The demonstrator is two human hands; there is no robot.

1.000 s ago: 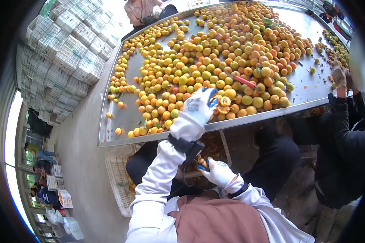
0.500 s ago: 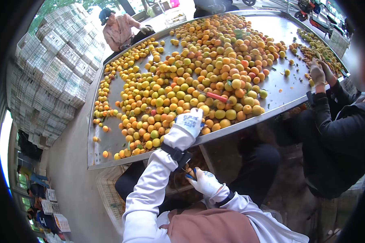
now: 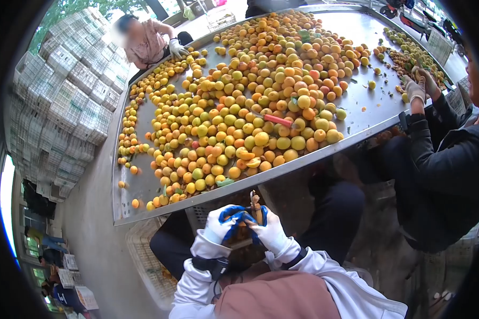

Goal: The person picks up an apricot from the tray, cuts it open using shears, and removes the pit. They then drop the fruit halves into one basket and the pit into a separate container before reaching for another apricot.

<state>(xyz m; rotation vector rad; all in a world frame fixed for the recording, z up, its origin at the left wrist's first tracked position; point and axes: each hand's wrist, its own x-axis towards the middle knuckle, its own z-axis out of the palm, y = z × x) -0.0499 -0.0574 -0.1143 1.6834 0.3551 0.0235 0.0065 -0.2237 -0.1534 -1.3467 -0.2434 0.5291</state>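
Observation:
Both hands wear white gloves with blue palms and meet below the table's near edge. My right hand (image 3: 271, 232) is closed round a small wooden-handled tool (image 3: 256, 208) whose tip points up. My left hand (image 3: 222, 224) is closed beside it, its fingers touching the right hand's; what they pinch is hidden. Beyond them, many yellow-orange fruits (image 3: 261, 139) lie on the metal table (image 3: 378, 109). A red-handled tool (image 3: 277, 120) rests among the fruits.
A co-worker (image 3: 146, 41) sits at the far left, a hand on the table's edge. Another co-worker (image 3: 442, 159) handles fruit at the right. White crates (image 3: 64, 95) are stacked left; a basket (image 3: 149, 260) stands below the table.
My left hand has come back from the fruits to my right hand. My right hand has risen slightly with the tool. The far co-worker's hand has moved to the table's edge.

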